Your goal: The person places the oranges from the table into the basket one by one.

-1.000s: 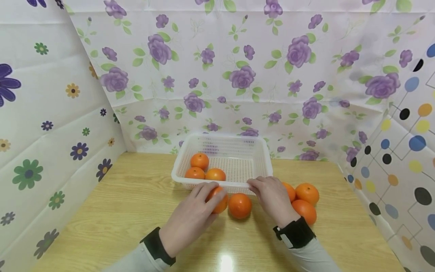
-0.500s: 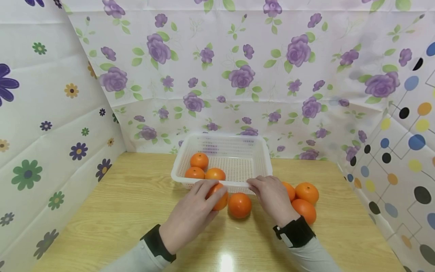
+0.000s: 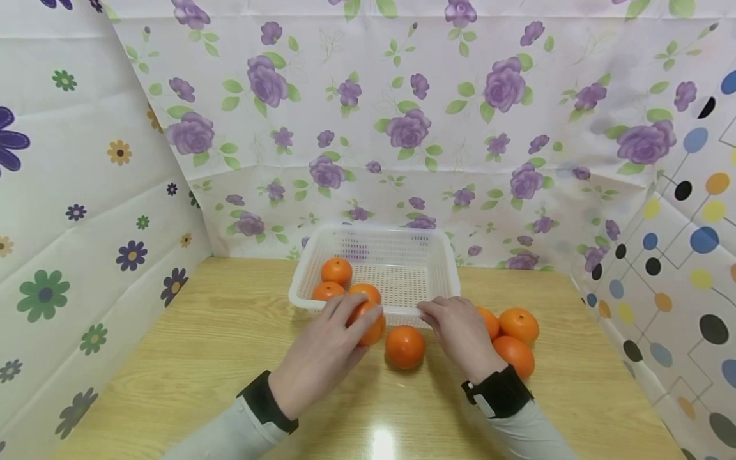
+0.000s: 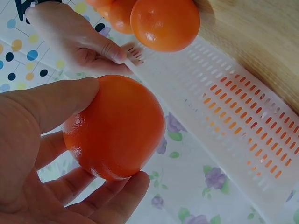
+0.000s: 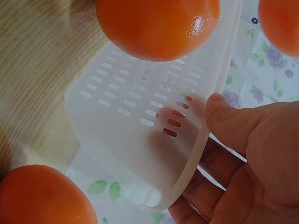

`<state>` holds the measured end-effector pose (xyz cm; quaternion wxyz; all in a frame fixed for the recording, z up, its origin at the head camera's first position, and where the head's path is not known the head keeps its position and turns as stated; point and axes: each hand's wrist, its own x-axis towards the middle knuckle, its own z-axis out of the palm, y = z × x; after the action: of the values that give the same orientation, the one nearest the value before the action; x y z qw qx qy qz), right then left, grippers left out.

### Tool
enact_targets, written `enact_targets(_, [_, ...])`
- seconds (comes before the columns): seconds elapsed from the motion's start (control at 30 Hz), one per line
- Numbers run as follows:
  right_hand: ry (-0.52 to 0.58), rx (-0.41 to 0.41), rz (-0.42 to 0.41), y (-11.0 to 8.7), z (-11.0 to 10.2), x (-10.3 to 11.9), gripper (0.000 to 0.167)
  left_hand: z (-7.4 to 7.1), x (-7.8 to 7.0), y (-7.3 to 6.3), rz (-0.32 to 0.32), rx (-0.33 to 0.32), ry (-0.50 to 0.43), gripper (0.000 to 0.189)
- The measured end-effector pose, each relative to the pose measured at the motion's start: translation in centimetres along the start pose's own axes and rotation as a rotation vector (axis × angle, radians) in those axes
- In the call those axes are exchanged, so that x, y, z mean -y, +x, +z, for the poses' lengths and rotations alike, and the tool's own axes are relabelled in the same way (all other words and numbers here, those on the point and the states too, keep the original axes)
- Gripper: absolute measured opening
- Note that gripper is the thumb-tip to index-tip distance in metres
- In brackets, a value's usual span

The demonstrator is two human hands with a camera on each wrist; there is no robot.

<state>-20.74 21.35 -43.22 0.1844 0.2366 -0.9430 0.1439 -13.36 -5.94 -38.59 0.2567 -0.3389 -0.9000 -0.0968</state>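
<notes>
My left hand point(image 3: 322, 361) holds an orange point(image 3: 372, 327) just in front of the basket's near rim. In the left wrist view the thumb and fingers curl round that orange point(image 4: 117, 126), apart from the basket. With thumb and fingers, my right hand point(image 3: 462, 335) grips the rim of the white perforated plastic basket point(image 3: 405, 313) near its front right corner. The right wrist view has the thumb on one side of the basket wall point(image 5: 117, 128) and fingers on the other. Inside the basket's left part are three oranges point(image 3: 336, 272). Another orange point(image 3: 405, 347) sits on the table between both hands.
Beside the right hand lies a group of three oranges point(image 3: 519, 326), partly hidden by it. The wooden table point(image 3: 241, 319) meets a flowered cloth point(image 3: 356, 128) behind the basket. Patterned cloths also stand at the left and right sides.
My left hand has raised the orange slightly and moved it toward the basket's front rim, where it now covers part of an orange inside. The right hand keeps its grip in place.
</notes>
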Motion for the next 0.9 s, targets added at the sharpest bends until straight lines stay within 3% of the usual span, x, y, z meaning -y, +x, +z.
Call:
enact_targets(0.33, [0.009, -0.010, -0.007, 0.0, 0.0, 0.0, 0.017, -0.1, 0.4, 0.7, 0.018, -0.046, 0.018, 0.065])
enact_targets(0.63, [0.012, -0.003, -0.003, 0.0, -0.1, 0.0, 0.017, 0.1, 1.0, 1.6, -0.006, -0.019, 0.038, 0.067])
enact_targets(0.9, [0.013, -0.006, -0.005, 0.1, 0.0, 0.0, 0.017, 0.7, 1.6, 2.3, -0.008, -0.037, 0.052, 0.064])
